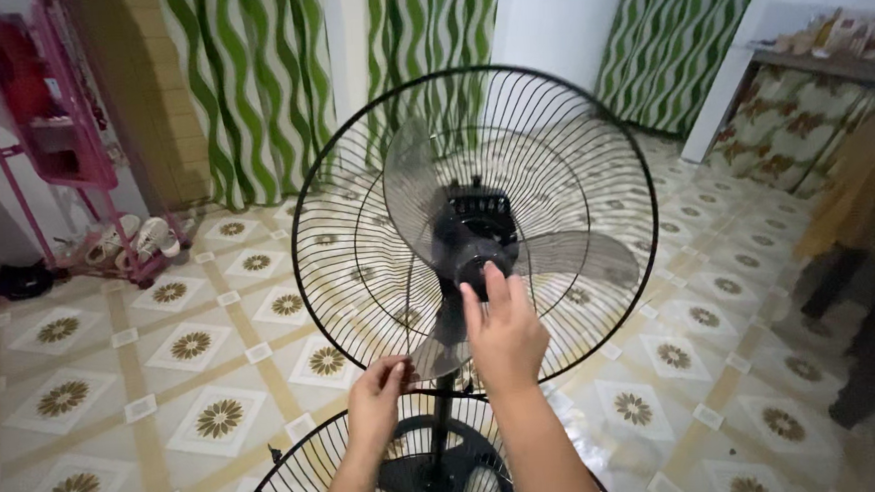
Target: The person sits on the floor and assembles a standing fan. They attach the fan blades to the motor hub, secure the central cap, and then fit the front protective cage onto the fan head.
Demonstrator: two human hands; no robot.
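Fingers of the right hand (505,334) reach up and press on the black round hub (480,256) in the middle of the fan; the hand is not closed around anything. Just left of and below that hand, the left hand (377,401) pinches the tip of the bottom clear blade (441,344) between finger and thumb. Behind both hands stands the black wire guard (324,182), a big round cage. Right under the hands, the other half of the guard (299,458) leans by the fan's black base (440,475) on the tiled floor (116,393). Far off to the left is a pink rack (62,126).
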